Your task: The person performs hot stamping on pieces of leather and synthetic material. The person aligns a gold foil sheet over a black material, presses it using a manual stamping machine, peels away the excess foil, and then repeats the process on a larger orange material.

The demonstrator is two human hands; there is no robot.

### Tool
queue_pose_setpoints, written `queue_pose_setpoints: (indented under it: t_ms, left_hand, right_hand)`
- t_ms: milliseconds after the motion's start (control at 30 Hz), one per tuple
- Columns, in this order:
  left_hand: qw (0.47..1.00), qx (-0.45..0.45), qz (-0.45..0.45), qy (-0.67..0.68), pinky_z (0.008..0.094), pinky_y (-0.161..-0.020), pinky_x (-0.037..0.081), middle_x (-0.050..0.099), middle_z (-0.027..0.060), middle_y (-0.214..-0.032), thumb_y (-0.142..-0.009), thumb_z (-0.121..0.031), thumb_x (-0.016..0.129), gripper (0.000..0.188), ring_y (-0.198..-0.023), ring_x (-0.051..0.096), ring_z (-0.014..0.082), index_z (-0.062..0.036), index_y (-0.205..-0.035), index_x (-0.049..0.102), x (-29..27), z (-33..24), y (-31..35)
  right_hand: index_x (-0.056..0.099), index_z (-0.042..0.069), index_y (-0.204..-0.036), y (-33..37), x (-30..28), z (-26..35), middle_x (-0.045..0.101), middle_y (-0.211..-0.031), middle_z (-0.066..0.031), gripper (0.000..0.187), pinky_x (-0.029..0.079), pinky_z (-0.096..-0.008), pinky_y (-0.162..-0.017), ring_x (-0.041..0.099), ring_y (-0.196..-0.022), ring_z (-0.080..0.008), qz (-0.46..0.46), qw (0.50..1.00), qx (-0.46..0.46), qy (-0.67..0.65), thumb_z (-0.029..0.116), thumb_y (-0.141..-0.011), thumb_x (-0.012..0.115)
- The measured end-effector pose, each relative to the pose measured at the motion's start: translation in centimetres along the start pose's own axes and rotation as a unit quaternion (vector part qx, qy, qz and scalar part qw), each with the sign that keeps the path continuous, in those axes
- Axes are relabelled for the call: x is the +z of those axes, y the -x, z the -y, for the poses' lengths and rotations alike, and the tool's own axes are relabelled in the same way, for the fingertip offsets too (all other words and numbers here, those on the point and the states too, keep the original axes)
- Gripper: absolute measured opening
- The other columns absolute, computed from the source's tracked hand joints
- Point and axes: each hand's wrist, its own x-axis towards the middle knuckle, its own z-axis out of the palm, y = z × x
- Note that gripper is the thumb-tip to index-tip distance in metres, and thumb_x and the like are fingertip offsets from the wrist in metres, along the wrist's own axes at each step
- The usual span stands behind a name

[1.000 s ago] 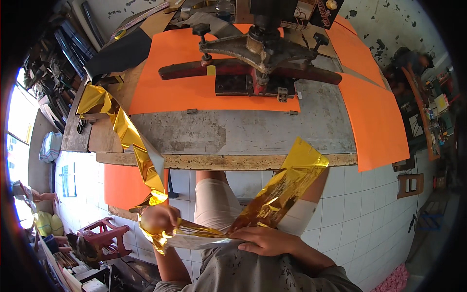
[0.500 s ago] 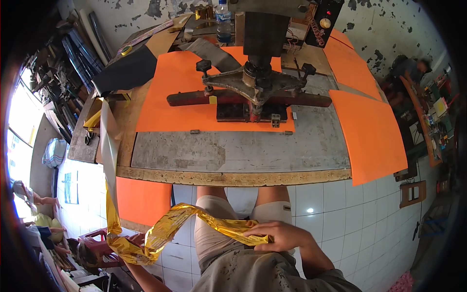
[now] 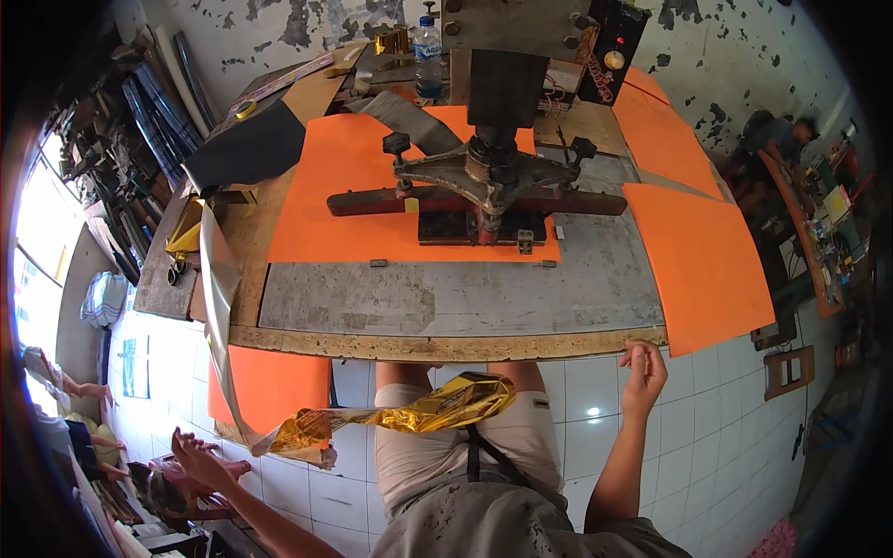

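A long foil strip hangs off the left front of the table, its pale side showing at the top, and its crumpled gold foil [image 3: 446, 406] end stretches across in front of my thighs. My left hand [image 3: 197, 462] is out at the lower left with fingers apart, holding nothing, left of the foil. By the right front corner of the table, my right hand [image 3: 644, 377] is raised with fingers curled and nothing visible in them. It is just below the stack of orange sheets [image 3: 702, 265]. Neither hand touches the foil.
A press head with a dark red bar [image 3: 567, 202] stands over an orange sheet [image 3: 321, 223] on the grey metal plate [image 3: 344, 302]. More orange sheets [image 3: 279, 386] are below the table. Black sheet [image 3: 246, 149], bottle [image 3: 428, 58] and gold rolls [image 3: 391, 42] lie farther back.
My right hand has let go of the gold foil and moved right and up to the table's corner. My left hand has moved left, away from the foil, which now drops across my lap.
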Motion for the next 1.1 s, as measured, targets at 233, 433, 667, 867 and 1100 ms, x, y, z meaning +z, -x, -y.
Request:
queue_pose_setpoints:
  t_ms: [233, 433, 667, 867, 1100]
  left_hand:
    - [0.971, 0.11, 0.174, 0.122, 0.0276, -0.067, 0.044, 0.057, 0.0016, -0.077, -0.113, -0.022, 0.051, 0.03, -0.071, 0.054, 0.0101, 0.0013, -0.115, 0.07, 8.3, -9.2, 5.0]
    - [0.927, 0.18, 0.322, 0.072, 0.0335, -0.087, 0.054, 0.068, 0.0097, -0.099, -0.108, -0.017, 0.062, 0.025, -0.096, 0.067, 0.0204, -0.0009, -0.124, 0.07, 17.2, -18.0, 6.3]
    - [0.891, 0.318, 0.298, -0.127, 0.0505, -0.11, 0.046, 0.061, 0.0234, -0.135, -0.103, -0.035, 0.067, 0.048, -0.129, 0.057, 0.042, 0.0029, -0.133, 0.068, 27.3, -17.6, 4.7]
    - [0.867, 0.292, 0.314, -0.252, 0.0526, -0.108, 0.047, 0.058, 0.0281, -0.135, -0.102, -0.044, 0.064, 0.055, -0.13, 0.054, 0.0461, 0.0054, -0.126, 0.069, 30.8, -16.3, 3.3]
    - [0.874, 0.277, 0.342, -0.204, 0.0536, -0.098, 0.052, 0.067, 0.0265, -0.119, -0.1, -0.042, 0.068, 0.046, -0.118, 0.063, 0.0445, 0.0023, -0.11, 0.073, 32.8, -16.1, 1.9]
  right_hand:
    - [0.072, 0.0, -0.105, -1.3, 1.0, 1.7, 0.064, -0.078, -0.0019, 0.017, 0.049, -0.0278, -0.071, 0.061, -0.072, -0.011, -0.014, 0.999, -0.021, 0.038, 0.015, -0.107, 0.063]
    - [0.073, 0.006, -0.114, -6.0, 4.8, 4.0, 0.069, -0.114, -0.01, 0.02, 0.049, -0.0443, -0.099, 0.064, -0.11, -0.0298, 0.106, 0.941, -0.183, 0.263, 0.021, -0.101, 0.072]
    - [0.07, 0.008, -0.129, -13.2, 11.3, 1.2, 0.065, -0.13, -0.0106, 0.035, 0.042, -0.0514, -0.111, 0.056, -0.128, -0.034, 0.151, 0.894, -0.224, 0.356, 0.03, -0.103, 0.068]
    - [0.077, 0.007, -0.119, -16.7, 16.4, -0.5, 0.065, -0.129, -0.0136, 0.033, 0.043, -0.0511, -0.11, 0.057, -0.125, -0.0363, 0.155, 0.888, -0.206, 0.38, 0.032, -0.097, 0.074]
    - [0.082, 0.014, -0.104, -17.9, 17.8, -0.3, 0.067, -0.125, -0.012, 0.023, 0.044, -0.0496, -0.111, 0.058, -0.124, -0.0368, 0.16, 0.926, -0.098, 0.328, 0.026, -0.085, 0.086]
